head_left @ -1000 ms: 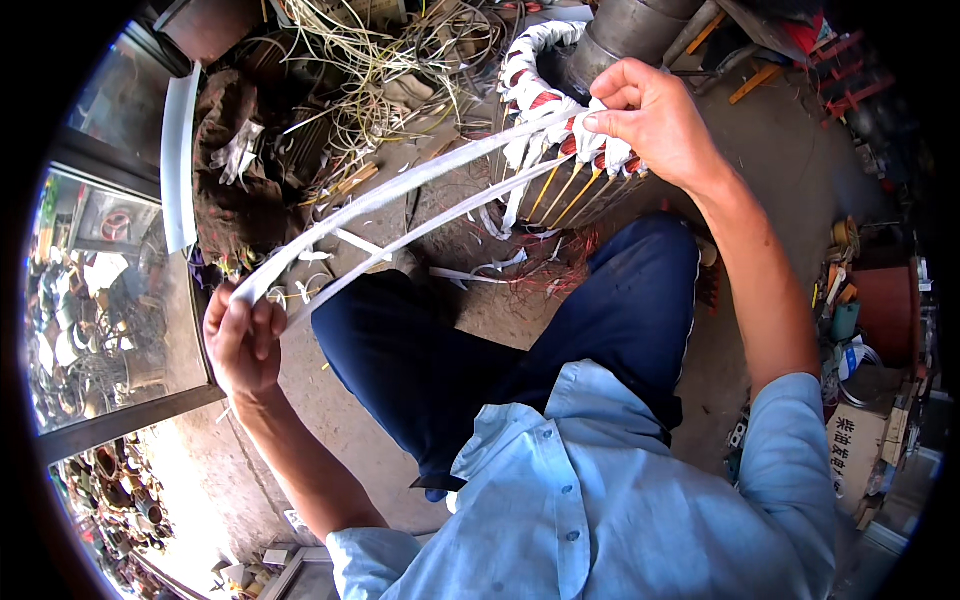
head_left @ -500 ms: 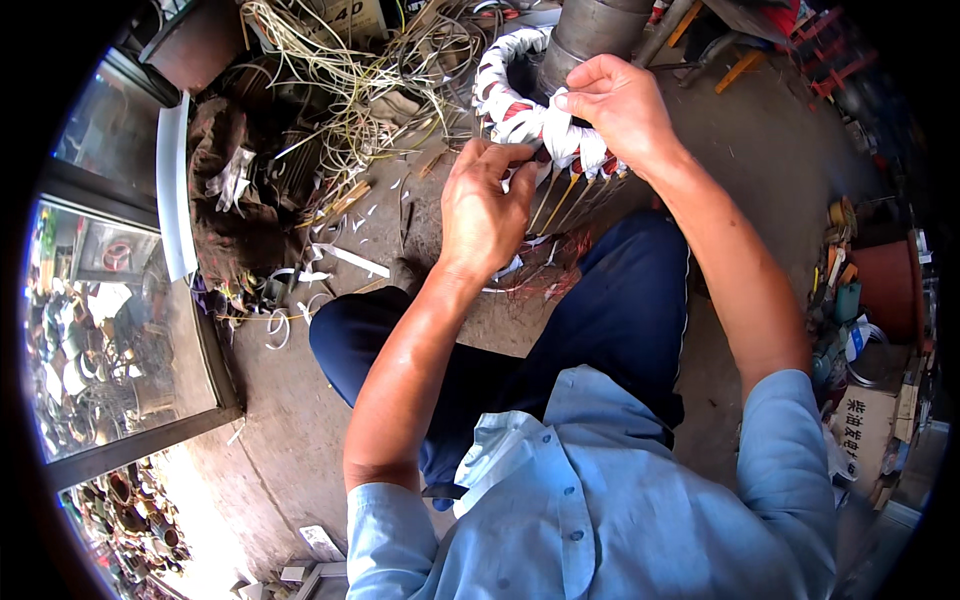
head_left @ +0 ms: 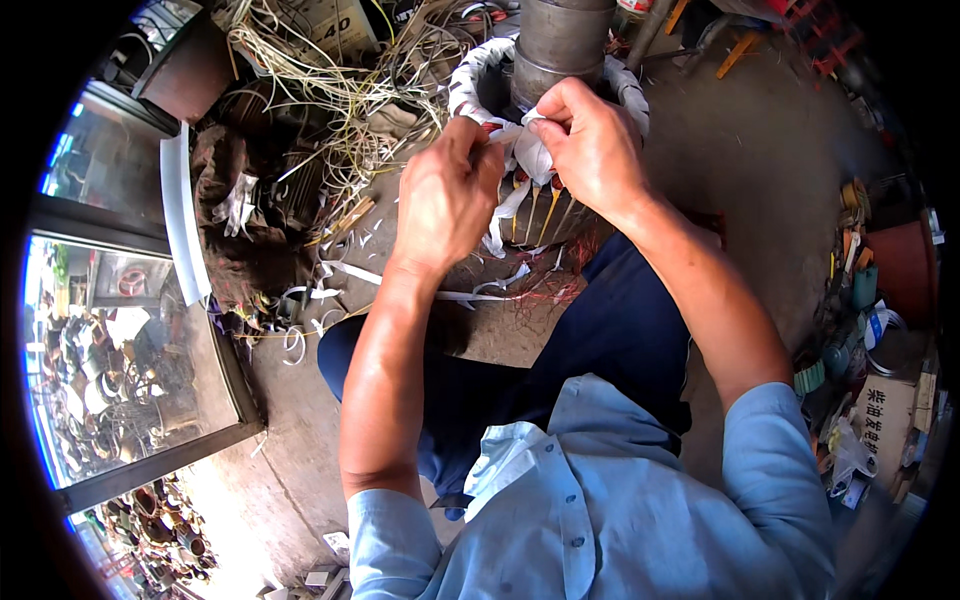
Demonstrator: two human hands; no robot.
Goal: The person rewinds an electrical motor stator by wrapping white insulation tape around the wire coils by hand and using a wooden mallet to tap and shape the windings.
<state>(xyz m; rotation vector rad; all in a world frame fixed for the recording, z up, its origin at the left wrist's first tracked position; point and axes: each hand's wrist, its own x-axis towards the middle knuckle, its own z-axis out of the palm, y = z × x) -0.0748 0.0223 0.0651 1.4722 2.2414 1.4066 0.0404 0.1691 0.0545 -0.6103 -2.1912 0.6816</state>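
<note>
In front of my knees stands a motor stator with a ring of windings (head_left: 466, 88) bound in white tape, red showing between some wraps. My left hand (head_left: 447, 195) is closed at the ring's near left side, its fingertips pinching the white tape (head_left: 534, 155). Just to its right, my right hand (head_left: 592, 150) pinches the same tape between thumb and forefinger, above the near edge. One loose tape end (head_left: 497, 232) dangles beneath my left hand. Yellow strips (head_left: 548, 215) run down below the ring. A grey metal cylinder (head_left: 562, 50) rises within or behind it; its foot is hidden.
Tangled pale wires (head_left: 310, 70) heap up at the far left beside dark cloth (head_left: 235, 240). Tape scraps and red wire bits (head_left: 545, 290) litter the floor near my knees. A glass-paned frame (head_left: 140, 350) stands left; a reddish-brown bucket (head_left: 900, 270) and a carton (head_left: 880, 415) stand right.
Both hands have shifted left in the picture, as has the ring. A loose tape end now shows below my left hand. The tape between my hands has changed shape.
</note>
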